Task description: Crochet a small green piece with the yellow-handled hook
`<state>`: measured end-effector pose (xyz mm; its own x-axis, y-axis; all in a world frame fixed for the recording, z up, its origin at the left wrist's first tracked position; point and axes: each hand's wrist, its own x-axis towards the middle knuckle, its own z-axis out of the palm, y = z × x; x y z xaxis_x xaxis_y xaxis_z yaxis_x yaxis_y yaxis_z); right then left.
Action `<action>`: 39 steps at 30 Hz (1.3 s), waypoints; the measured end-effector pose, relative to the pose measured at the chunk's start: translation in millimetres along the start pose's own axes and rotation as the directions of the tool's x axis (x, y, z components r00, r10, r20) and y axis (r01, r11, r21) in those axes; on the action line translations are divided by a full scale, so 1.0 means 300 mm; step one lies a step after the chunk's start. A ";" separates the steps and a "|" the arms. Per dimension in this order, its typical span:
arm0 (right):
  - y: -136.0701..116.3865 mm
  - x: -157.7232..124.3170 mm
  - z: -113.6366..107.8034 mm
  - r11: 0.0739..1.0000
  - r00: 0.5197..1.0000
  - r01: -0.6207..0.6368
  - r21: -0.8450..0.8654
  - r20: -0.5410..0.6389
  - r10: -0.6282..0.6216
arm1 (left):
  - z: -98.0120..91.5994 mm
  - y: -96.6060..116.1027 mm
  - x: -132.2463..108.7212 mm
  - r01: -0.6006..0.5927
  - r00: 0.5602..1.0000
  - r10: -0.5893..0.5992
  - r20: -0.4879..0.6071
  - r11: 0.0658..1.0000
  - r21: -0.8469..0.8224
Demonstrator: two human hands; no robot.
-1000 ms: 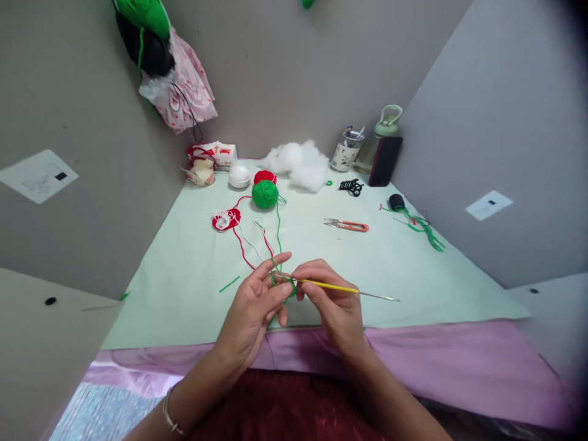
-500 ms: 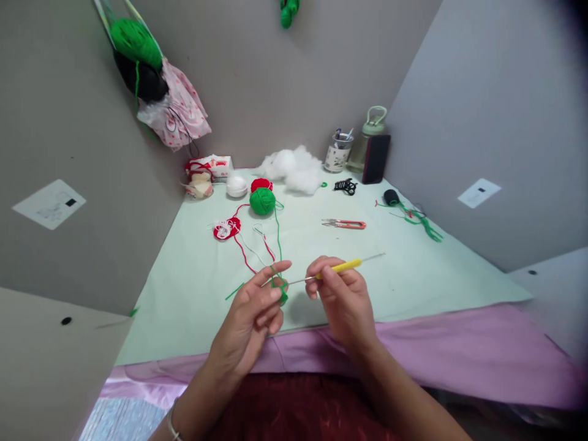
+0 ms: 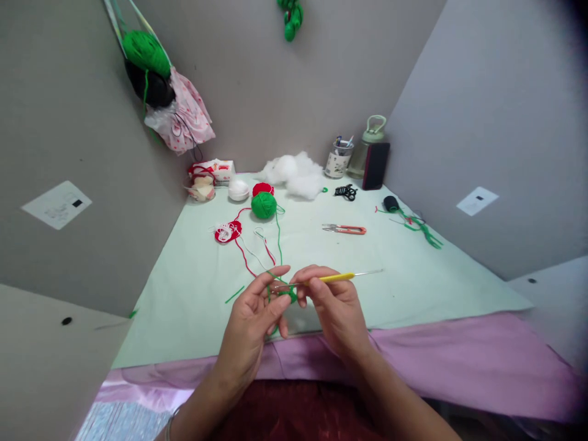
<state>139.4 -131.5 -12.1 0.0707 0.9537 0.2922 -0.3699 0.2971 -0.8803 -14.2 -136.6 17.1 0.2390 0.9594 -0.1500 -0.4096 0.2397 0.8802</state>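
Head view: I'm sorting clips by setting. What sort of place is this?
Probably a craft desk set up for crochet: a green yarn ball, a yellow crochet hook in the right hand, and a green crochet piece in the left hand.

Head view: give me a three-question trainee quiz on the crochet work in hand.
1. True or false: the right hand holds the yellow-handled crochet hook.
2. The green strand from the green piece pinched in the left hand runs up the table to: A) the green yarn ball; B) the white stuffing; C) the black clip.
3. Fill in: the orange snips lie on the table, touched by ___ hand.
Key: 1 true; 2 A; 3 neither.
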 end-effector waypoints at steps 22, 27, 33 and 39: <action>-0.060 -0.019 -0.017 0.932 0.966 0.244 -0.268 -0.013 -0.256 | -0.010 0.006 0.015 0.075 0.996 -0.080 -0.026 0.983 -0.166; -0.072 -0.023 -0.017 0.920 0.964 0.265 -0.289 0.081 -0.253 | -0.008 0.008 0.015 0.082 0.996 -0.085 -0.009 0.982 -0.168; -0.076 -0.014 -0.013 0.907 0.963 0.267 -0.326 0.053 -0.264 | -0.005 0.011 0.017 0.076 0.997 -0.076 0.005 0.984 -0.158; -0.078 -0.009 -0.013 0.899 0.961 0.273 -0.342 0.055 -0.271 | 0.000 0.016 0.022 0.077 0.997 -0.078 0.004 0.986 -0.147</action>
<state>151.7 -140.7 6.3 0.1174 0.8337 0.5397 0.0032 0.5431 -0.8397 -14.4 -129.1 20.2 0.2738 0.9372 -0.2159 -0.5152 0.3324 0.7900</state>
